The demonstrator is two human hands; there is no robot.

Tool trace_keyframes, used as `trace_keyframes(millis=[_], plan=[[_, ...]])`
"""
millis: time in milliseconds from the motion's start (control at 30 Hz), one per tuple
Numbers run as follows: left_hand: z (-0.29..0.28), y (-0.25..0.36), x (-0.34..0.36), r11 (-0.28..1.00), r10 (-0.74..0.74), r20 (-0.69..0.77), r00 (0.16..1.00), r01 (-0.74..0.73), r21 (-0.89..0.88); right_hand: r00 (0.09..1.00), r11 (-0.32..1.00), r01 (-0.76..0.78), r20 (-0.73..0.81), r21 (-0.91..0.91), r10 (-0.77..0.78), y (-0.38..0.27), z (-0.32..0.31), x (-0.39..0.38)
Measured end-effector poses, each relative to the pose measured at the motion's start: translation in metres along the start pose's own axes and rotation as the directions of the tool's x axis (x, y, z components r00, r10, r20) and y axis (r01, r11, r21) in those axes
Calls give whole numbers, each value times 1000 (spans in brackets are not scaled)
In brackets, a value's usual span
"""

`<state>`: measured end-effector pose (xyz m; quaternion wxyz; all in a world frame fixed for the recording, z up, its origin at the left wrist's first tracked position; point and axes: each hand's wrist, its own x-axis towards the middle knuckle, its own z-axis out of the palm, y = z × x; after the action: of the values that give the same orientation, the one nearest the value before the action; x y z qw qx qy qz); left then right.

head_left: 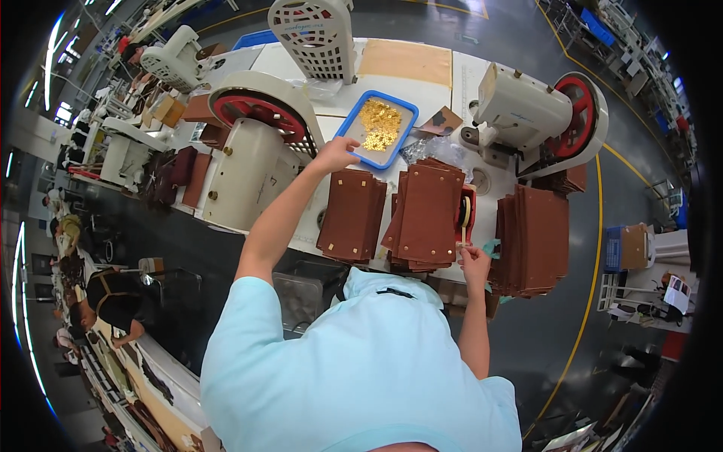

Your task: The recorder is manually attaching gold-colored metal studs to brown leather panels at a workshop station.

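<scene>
My left hand [337, 154] reaches to the lower left rim of a blue tray [403, 100] of small gold metal pieces [380, 124], its fingers slightly apart and bent; contact is unclear. My right hand [473, 260] pinches the end of a narrow pale strip [464, 235] at a red dispenser [468, 203] holding a roll. Beside it, the middle stack of brown leather pieces [422, 215] shows round metal studs. The left stack [350, 211] carries small gold squares. A taller brown stack [531, 233] stands to the right, with teal scraps [491, 247] by my hand.
White sewing machines with red handwheels [527, 109] [252, 169] flank the white table [471, 87]. A tan mat [403, 60] and a perforated machine guard [309, 34] are at the back. Another person [120, 301] works at lower left. Yellow lines mark the floor [580, 339] on the right.
</scene>
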<state>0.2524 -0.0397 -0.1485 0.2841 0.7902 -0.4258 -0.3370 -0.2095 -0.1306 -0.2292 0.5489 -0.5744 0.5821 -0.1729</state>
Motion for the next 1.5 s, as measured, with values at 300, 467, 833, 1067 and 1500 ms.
trace_keyframes(millis=[300, 467, 833, 1067, 1500], plan=[[118, 58, -11, 989, -41, 9, 999, 39, 145, 954, 889, 162, -162, -429, -252, -7, 2, 14], [152, 86, -10, 971, -12, -294, 956, 81, 224, 975, 842, 123, -97, -525, -202, -7, 4, 29], [151, 89, 19, 979, -76, -271, 959, 124, 162, 967, 837, -213, -12, 505, 253, 13, 7, 17], [144, 84, 30, 998, -40, -268, 963, 52, 39, 976, 792, -129, -67, 597, 209, 26, 16, 8], [98, 141, -49, 871, 33, -63, 997, -60, -488, 976, 898, -60, -164, 437, 145, 60, 22, 19]])
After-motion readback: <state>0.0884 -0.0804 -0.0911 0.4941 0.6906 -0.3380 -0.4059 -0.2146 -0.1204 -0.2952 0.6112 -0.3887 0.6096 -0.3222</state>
